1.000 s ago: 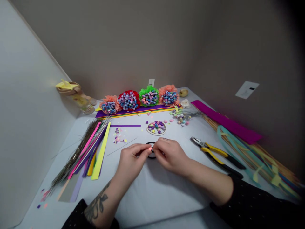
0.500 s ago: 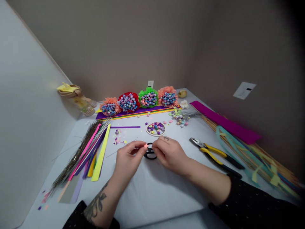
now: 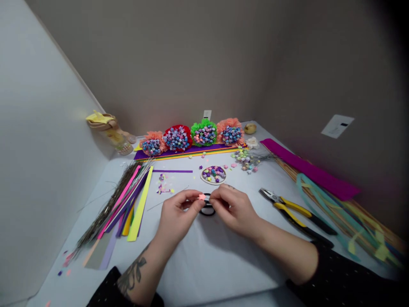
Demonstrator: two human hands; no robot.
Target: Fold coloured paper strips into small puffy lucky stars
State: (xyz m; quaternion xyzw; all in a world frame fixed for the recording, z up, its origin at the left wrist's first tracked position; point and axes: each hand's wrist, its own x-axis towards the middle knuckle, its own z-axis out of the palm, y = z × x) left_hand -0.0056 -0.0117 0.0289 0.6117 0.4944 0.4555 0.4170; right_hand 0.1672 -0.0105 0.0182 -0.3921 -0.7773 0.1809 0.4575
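Between the thumb and forefinger of my left hand (image 3: pixel 179 213) is a small coral paper star (image 3: pixel 202 197). My right hand (image 3: pixel 234 211) is closed in a pinch just right of the star; whatever its fingertips hold is too small to make out. Black-handled scissors (image 3: pixel 207 209) lie on the table under my fingertips, their blades hidden. Just beyond my hands sits a round dish (image 3: pixel 213 182) of small purple, pink, yellow and teal stars. A thin wire (image 3: pixel 155 207) lies left of my left hand.
Paper strips (image 3: pixel 137 209) and a wire bundle (image 3: pixel 105 213) lie left. Pliers (image 3: pixel 295 215) and a magenta paper roll (image 3: pixel 313 170) are right. Several star-filled paper flowers (image 3: pixel 177 138) line the back, near a yellow-topped vase (image 3: pixel 111 132). Loose stars (image 3: pixel 246 157) lie back right.
The whole view has shifted, so the table's things appear slightly further right. More of the coral star shows between my left fingertips. Both hands keep nearly the same pose.
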